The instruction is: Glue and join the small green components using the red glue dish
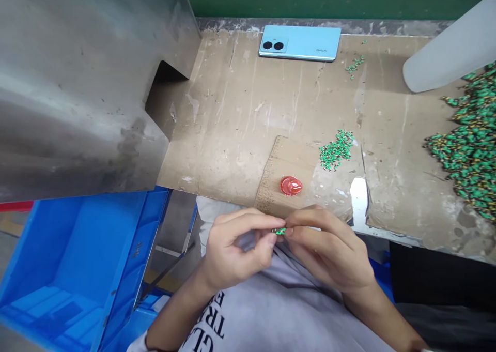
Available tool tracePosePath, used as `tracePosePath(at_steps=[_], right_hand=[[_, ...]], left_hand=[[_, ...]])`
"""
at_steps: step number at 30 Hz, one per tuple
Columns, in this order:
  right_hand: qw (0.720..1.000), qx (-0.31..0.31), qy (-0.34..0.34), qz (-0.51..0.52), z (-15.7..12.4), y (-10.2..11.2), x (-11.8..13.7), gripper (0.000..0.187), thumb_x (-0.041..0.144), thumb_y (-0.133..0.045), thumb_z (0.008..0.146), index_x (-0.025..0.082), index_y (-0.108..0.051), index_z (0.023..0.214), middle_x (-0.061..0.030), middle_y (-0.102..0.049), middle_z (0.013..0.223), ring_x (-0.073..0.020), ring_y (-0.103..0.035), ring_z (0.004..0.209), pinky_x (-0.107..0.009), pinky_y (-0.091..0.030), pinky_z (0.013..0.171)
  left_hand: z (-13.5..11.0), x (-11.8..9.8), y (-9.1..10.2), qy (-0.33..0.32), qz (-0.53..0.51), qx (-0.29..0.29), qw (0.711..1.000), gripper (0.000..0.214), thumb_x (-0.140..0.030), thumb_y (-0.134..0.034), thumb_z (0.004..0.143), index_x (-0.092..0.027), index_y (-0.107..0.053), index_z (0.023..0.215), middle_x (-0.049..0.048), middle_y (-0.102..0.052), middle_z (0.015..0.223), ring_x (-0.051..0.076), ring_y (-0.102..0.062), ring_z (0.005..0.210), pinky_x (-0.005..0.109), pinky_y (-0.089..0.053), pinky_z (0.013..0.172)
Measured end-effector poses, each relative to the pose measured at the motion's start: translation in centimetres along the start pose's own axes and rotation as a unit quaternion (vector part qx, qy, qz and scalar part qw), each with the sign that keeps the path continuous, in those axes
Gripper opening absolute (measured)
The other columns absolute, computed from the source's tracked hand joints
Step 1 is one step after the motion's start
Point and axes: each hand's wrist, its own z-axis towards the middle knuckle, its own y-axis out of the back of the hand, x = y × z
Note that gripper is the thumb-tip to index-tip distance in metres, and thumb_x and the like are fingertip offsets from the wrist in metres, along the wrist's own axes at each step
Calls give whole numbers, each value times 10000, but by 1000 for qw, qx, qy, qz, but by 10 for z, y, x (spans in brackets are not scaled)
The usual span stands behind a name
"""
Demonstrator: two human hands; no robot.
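A small green piece with dark and gold bits (pixel 279 231) sits between my fingertips, just off the front edge of the table. My left hand (pixel 240 246) pinches it between thumb and index finger. From the other side, the fingertips of my right hand (pixel 329 246) close on its right end. Its exact kind is too small to make out. Just beyond my hands, a small round dish of glossy red-orange stuff (pixel 291 186) rests on a cardboard piece (pixel 296 155). A small heap of similar green pieces (pixel 336 149) lies to the right of the dish.
A large pile of green pieces (pixel 473 150) covers the right side, beside a pale cylinder (pixel 449 52). At the back lies a light blue phone (pixel 300 43), near a few scattered green pieces (pixel 354 66). A metal housing (pixel 85 83) stands left, above a blue crate (pixel 77 259).
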Motion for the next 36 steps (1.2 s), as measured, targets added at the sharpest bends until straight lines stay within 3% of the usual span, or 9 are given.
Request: tracePosePath(at_steps=[9,14,20,24,27,29,32,36], right_hand=[[1000,20,17,-17,-7,-1,-4,178,39,-640,982,177,-704,1075,-77,-756,998,-171,-717,824,-282,-613,680],[999,35,-4,-11,-10,4,2,234,36,-580,1010,178,-733,1115,-75,-783,1057,-186,-733,850,-309,-633,717],[999,34,-16,-25,-7,7,12,274,21,-579,995,194,-736,1137,-84,-794,1061,-214,-758,860,-348,-652,709],[999,21,-1,-40,-8,2,7,247,32,-598,990,179,-738,1131,-98,-791,1041,-223,-760,858,-355,-660,701],[1000,-18,2,-16,-7,-2,3,252,33,-640,964,198,-732,1131,-84,-790,1011,-209,-760,835,-335,-663,676],[1000,-28,-13,4,-4,-2,4,268,23,-661,945,211,-725,1125,-76,-792,997,-197,-760,808,-323,-661,671],[999,-33,-26,29,0,-1,6,286,13,-654,938,223,-715,1123,-70,-790,969,-190,-758,774,-318,-652,664],[997,-35,-12,65,1,-1,5,316,-22,-658,918,204,-701,1134,-72,-783,969,-183,-761,787,-303,-643,684]], left_hand=[[0,-4,-8,48,-56,-10,997,207,-7,-666,831,-166,-725,950,24,-790,666,163,-735,499,215,-608,509],[2,-6,-12,98,-154,-11,983,69,-96,-692,903,-164,-708,898,32,-783,647,165,-745,498,199,-609,489],[-1,-4,-15,168,-249,-10,954,89,-227,-722,957,-167,-683,904,5,-737,592,96,-611,357,132,-438,338],[-4,-1,-15,168,-222,-21,960,92,-232,-707,969,-167,-671,915,-12,-711,587,79,-578,360,139,-426,349],[-3,2,-13,126,-129,-14,983,45,-210,-704,953,-172,-705,976,5,-712,672,101,-626,506,186,-500,467],[0,4,-9,64,-85,-8,994,194,-206,-770,895,-185,-714,1080,20,-706,788,121,-631,641,217,-534,571],[7,8,-3,-35,-96,-28,994,396,-133,-853,819,-199,-662,1159,30,-676,934,132,-633,789,220,-558,672],[11,10,0,-96,-115,-10,989,415,2,-839,810,-186,-607,1099,26,-674,955,140,-693,866,245,-609,789]])
